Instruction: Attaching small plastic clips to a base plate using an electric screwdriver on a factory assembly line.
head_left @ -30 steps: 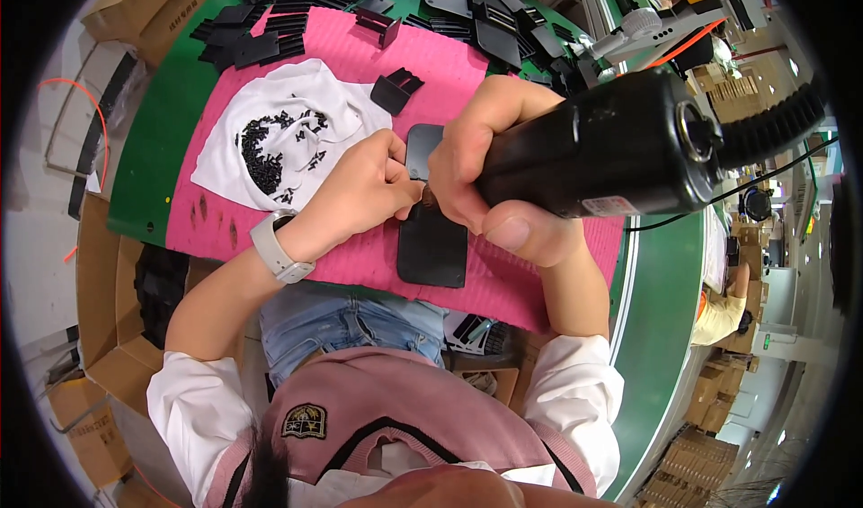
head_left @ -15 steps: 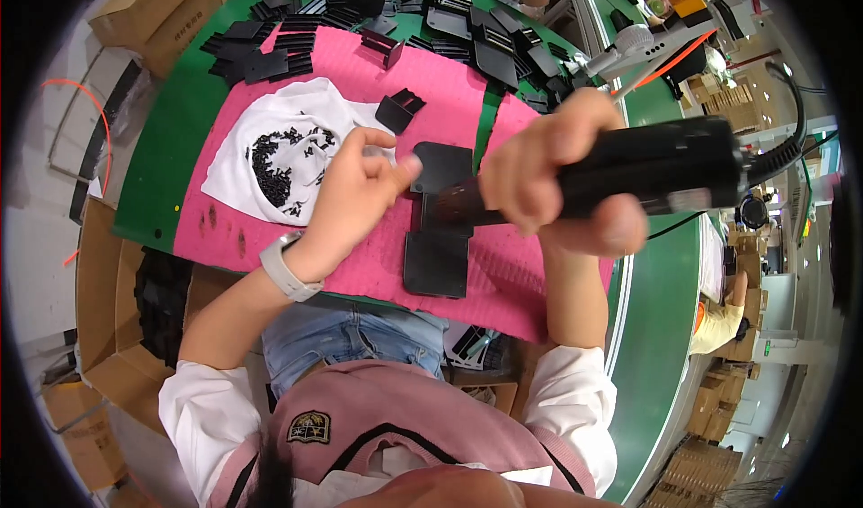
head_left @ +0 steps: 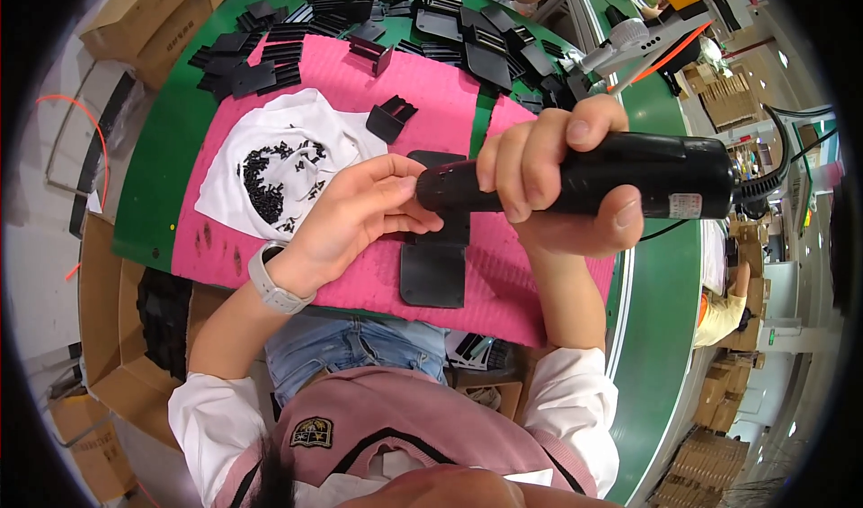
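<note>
One flat black plate (head_left: 435, 261) lay on the pink mat (head_left: 503, 283), at six o'clock from the electric screwdriver (head_left: 593, 177) clamped in the right hand (head_left: 548, 171). Left hand (head_left: 355, 216) fingers pinched together at its tip; many screws (head_left: 274, 175) and black parts (head_left: 467, 45) looked undone.

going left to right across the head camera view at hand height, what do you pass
White cloth with small black screws → left hand → flat black plastic part → right hand → black electric screwdriver → its coiled cable.
</note>
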A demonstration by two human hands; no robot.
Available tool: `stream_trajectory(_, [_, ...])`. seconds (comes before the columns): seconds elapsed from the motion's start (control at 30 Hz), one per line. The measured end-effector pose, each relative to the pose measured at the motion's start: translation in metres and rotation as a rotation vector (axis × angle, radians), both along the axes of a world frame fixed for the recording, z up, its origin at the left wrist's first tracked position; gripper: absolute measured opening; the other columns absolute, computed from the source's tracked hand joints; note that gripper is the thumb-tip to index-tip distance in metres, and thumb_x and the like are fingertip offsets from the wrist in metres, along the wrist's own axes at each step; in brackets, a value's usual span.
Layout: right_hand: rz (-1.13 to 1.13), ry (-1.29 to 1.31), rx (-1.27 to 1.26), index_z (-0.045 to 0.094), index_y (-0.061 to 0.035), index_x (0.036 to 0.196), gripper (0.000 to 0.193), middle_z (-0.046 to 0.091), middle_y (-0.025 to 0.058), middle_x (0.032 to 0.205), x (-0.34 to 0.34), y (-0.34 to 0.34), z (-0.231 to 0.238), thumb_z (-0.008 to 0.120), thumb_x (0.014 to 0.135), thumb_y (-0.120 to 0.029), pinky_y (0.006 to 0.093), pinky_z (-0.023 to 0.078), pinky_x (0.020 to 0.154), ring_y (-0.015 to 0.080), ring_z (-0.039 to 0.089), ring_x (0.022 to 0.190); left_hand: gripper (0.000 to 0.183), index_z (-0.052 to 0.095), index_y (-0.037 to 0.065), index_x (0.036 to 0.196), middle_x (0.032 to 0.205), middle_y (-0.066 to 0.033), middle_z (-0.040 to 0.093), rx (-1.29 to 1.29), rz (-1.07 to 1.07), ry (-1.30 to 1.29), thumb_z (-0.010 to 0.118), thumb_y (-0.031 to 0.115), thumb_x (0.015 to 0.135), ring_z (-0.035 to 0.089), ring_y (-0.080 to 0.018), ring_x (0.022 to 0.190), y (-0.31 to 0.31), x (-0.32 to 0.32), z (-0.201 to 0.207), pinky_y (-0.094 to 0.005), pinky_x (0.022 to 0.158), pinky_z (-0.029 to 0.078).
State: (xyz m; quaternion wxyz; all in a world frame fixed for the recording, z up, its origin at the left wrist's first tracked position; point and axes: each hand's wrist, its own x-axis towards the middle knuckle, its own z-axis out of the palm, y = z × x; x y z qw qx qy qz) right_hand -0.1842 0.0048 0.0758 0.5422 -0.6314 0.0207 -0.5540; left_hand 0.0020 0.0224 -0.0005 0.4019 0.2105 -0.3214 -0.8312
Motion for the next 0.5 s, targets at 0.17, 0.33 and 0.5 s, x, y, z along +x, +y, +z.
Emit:
stream_trajectory(0.17, [-0.016, -0.063, 0.006, 0.044, -0.0095, 0.105, 0.042, 0.049, 0.0029, 0.064, -0.004, 0.0, 0.008, 0.057, 0.083, -0.043, 0.0344, 0.044, 0.057, 0.0147, 0.048, 0.048, 0.017, 0.058, -0.001, 0.101, 0.089, -0.0096, 0.064, -0.114, 0.026, -0.139, 0.058, 0.012, 0.091, 0.065, -0.0143, 0.075, -0.003, 0.009, -0.009, -0.023, 0.066, 0.052])
stream_trajectory(0.33, [-0.038, -0.125, 0.048, 0.044, -0.0081, 0.106, 0.042, 0.048, 0.0041, 0.061, -0.009, 0.004, 0.012, 0.056, 0.082, -0.04, 0.0354, 0.045, 0.057, 0.0161, 0.049, 0.047, 0.013, 0.061, -0.001, 0.097, 0.086, -0.0098, 0.066, -0.131, 0.087, -0.195, 0.061, 0.01, 0.089, 0.065, -0.0142, 0.073, 0.0, 0.008, -0.005, -0.0224, 0.065, 0.052])
stream_trajectory(0.5, [-0.046, -0.13, 0.052, 0.044, -0.0084, 0.107, 0.042, 0.048, 0.004, 0.061, -0.007, 0.004, 0.009, 0.055, 0.084, -0.041, 0.035, 0.045, 0.057, 0.0159, 0.048, 0.047, 0.016, 0.061, -0.001, 0.101, 0.091, -0.0106, 0.067, -0.134, 0.114, -0.101, 0.061, 0.009, 0.089, 0.068, -0.0185, 0.081, 0.0, 0.008, -0.006, -0.0232, 0.068, 0.052])
